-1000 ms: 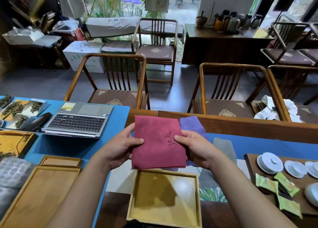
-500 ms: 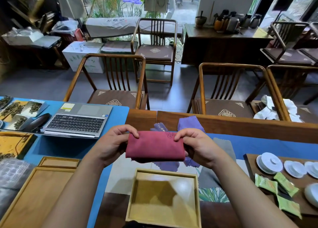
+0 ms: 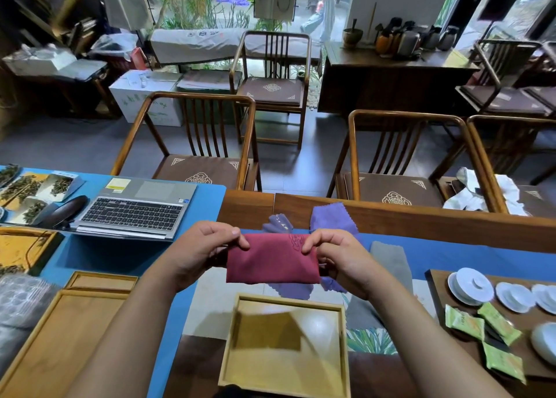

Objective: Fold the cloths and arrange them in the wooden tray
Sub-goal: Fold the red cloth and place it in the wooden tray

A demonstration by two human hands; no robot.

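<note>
A dark red cloth [image 3: 272,259], folded into a wide band, hangs in the air above the table. My left hand [image 3: 204,248] pinches its left top corner and my right hand [image 3: 334,254] pinches its right top corner. Below it a square wooden tray [image 3: 343,346] lies on the table with nothing in it. Behind and under the red cloth lie purple cloths [image 3: 331,217], one flat at the back and one partly hidden. A grey cloth [image 3: 389,262] stretches along the table to the right of my right hand.
A laptop [image 3: 135,208] sits at the left on the blue mat. Larger wooden trays [image 3: 60,337] lie at the lower left. At the right a dark board [image 3: 436,289] carries white lids and green packets [image 3: 496,325]. Wooden chairs [image 3: 210,145] stand behind the table.
The red cloth went from a tall open sheet to a band folded in half, top to bottom. Both hands moved from its sides to pinch its upper corners.
</note>
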